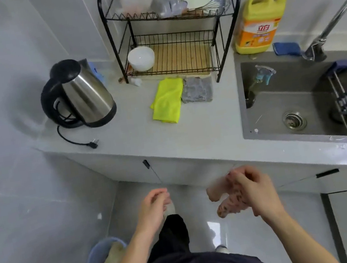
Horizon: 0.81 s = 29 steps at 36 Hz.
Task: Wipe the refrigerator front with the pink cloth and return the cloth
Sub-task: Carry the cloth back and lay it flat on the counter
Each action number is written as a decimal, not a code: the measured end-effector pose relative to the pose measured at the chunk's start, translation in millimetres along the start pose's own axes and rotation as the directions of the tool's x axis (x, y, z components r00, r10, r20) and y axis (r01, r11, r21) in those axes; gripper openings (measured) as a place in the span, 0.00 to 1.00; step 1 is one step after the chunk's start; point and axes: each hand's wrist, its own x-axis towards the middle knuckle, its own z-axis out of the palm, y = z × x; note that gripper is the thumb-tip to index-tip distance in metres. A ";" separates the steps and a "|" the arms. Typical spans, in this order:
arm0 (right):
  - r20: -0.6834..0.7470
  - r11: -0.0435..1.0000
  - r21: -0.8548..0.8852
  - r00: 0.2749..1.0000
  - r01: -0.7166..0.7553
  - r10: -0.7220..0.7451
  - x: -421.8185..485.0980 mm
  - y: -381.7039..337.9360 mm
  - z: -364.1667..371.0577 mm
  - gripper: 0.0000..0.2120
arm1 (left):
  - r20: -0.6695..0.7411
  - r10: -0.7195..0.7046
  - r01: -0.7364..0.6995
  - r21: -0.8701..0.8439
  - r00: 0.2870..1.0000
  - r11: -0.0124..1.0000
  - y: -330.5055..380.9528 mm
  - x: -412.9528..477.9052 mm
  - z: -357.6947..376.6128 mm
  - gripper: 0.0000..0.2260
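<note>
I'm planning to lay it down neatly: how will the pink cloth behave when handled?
Probably floppy: the pink cloth droops in folds below the right hand gripping it. Likely light, since one hand holds it bunched. Laid on the countertop, it would probably stay put, perhaps crumpled.

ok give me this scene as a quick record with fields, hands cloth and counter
right hand: grips the pink cloth below the counter edge
left hand: holds nothing, fingers loosely curled
pink cloth: bunched, hanging from the right hand
counter: kettle, dish rack with white bowl, yellow cloth beside grey cloth
sink: right of the dish rack, detergent bottle behind it
refrigerator: not in view
</note>
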 end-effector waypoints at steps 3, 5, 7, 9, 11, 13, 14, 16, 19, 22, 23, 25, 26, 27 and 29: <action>0.047 0.996 0.085 0.999 0.020 -0.024 27.1 -37.2 18.5 0.11 | 0.096 0.081 -0.089 0.086 0.992 0.992 44.3 35.5 -6.8 0.07; 0.047 0.995 0.098 0.999 0.022 -0.027 46.0 -61.5 29.0 0.10 | 0.163 0.146 -0.171 0.148 0.976 0.974 74.7 61.4 -8.5 0.07; 0.067 0.991 0.128 0.997 0.023 -0.031 55.1 -80.3 37.5 0.08 | 0.232 0.201 -0.241 0.158 0.952 0.958 98.9 77.6 -5.9 0.05; 0.092 0.992 0.121 0.995 0.024 -0.035 70.2 -97.1 44.9 0.08 | 0.305 0.245 -0.316 0.207 0.920 0.926 123.3 98.6 -2.4 0.09; 0.087 0.999 0.004 0.995 0.046 -0.046 86.3 -108.2 49.4 0.07 | 0.395 0.256 -0.375 0.261 0.882 0.890 143.9 112.5 4.1 0.13; 0.044 0.981 -0.163 0.994 0.105 -0.099 100.4 -115.9 50.2 0.06 | 0.477 0.252 -0.423 0.293 0.842 0.857 158.0 121.6 12.4 0.16; 0.024 0.966 -0.223 0.991 0.135 -0.133 107.6 -118.3 49.5 0.07 | 0.510 0.248 -0.444 0.309 0.824 0.841 162.3 124.6 16.7 0.17; 0.035 0.950 -0.270 0.987 0.159 -0.155 120.1 -121.5 46.8 0.07 | 0.553 0.241 -0.478 0.336 0.798 0.811 168.9 127.8 24.5 0.19; 0.048 0.950 -0.268 0.987 0.160 -0.153 133.9 -125.1 37.9 0.07 | 0.578 0.216 -0.478 0.351 0.787 0.805 172.1 131.3 35.1 0.18; 0.025 0.949 -0.265 0.985 0.171 -0.170 140.8 -131.1 22.4 0.07 | 0.558 0.238 -0.482 0.341 0.795 0.807 168.7 132.6 46.1 0.11; 0.026 0.948 -0.268 0.985 0.171 -0.171 143.2 -132.3 16.7 0.07 | 0.531 0.258 -0.489 0.356 0.807 0.796 167.8 133.0 48.5 0.08; 0.040 0.941 -0.289 0.984 0.176 -0.172 148.9 -133.5 5.0 0.07 | 0.480 0.291 -0.496 0.384 0.828 0.779 167.4 137.4 52.9 0.05; 0.051 0.937 -0.302 0.984 0.179 -0.171 151.8 -134.7 0.0 0.07 | 0.462 0.296 -0.492 0.391 0.836 0.778 167.3 139.7 55.2 0.06; 0.064 0.933 -0.309 0.983 0.183 -0.171 154.4 -136.0 -4.5 0.07 | 0.454 0.290 -0.479 0.387 0.843 0.788 168.3 141.5 57.6 0.04; 0.080 0.930 -0.309 0.980 0.199 -0.183 158.5 -140.0 -11.7 0.07 | 0.458 0.295 -0.478 0.358 0.839 0.803 173.1 142.8 62.1 0.05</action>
